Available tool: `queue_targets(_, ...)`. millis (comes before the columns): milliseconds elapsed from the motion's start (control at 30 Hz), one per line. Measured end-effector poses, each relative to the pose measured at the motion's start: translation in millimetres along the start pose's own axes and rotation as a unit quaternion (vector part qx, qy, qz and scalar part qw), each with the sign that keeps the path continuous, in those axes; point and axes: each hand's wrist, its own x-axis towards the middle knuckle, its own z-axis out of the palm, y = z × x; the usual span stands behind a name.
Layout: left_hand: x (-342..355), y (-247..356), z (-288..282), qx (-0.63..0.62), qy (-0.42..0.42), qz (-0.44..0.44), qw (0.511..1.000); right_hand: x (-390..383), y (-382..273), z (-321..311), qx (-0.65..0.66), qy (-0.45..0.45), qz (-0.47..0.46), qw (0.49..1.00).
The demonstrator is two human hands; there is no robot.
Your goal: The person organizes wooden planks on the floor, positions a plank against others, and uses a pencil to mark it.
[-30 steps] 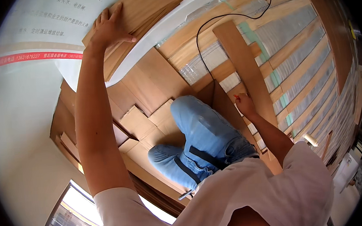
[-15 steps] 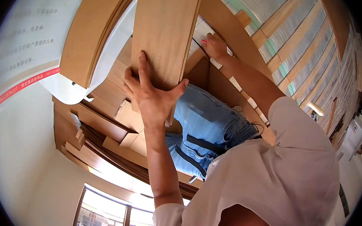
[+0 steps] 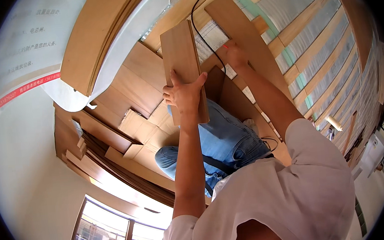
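Observation:
My left hand (image 3: 184, 93) grips a short wooden floorboard (image 3: 178, 46), thumb along its right edge and fingers on its upper face. The board is tilted, its near end above my jeans-clad knee. Right of it, my right hand (image 3: 237, 55) is closed on a thin red thing (image 3: 225, 46), of which only a small end shows; its kind is unclear. This hand is beside a long wooden plank (image 3: 243, 30) lying over the battens. A black cable (image 3: 197, 29) loops between the floorboard and my right hand.
Wooden battens (image 3: 312, 11) with silvery sheeting between them stretch away on the right. Laid floorboards (image 3: 139, 76) and flattened cardboard (image 3: 150, 128) lie on the left. A large board (image 3: 97, 37) stands by the white wall at upper left. A window (image 3: 103, 230) is at lower left.
The floorboard has moved down and right, away from my head, so its far end now shows. My left hand went with it. My right hand has shifted slightly right and nearer.

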Motion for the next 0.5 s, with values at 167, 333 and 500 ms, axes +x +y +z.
queue_targets(167,13,14,32,-0.014,0.053,-0.044,0.997,-24,19,-36,0.3,-0.152,0.03,0.941)
queue_targets(333,15,21,66,-0.032,0.137,-0.013,0.99,-48,-104,-120,0.401,-0.37,0.078,0.834)
queue_targets(500,48,-18,84,-0.168,0.111,0.021,0.979,-5,-104,-96,0.457,-0.328,0.007,0.827)
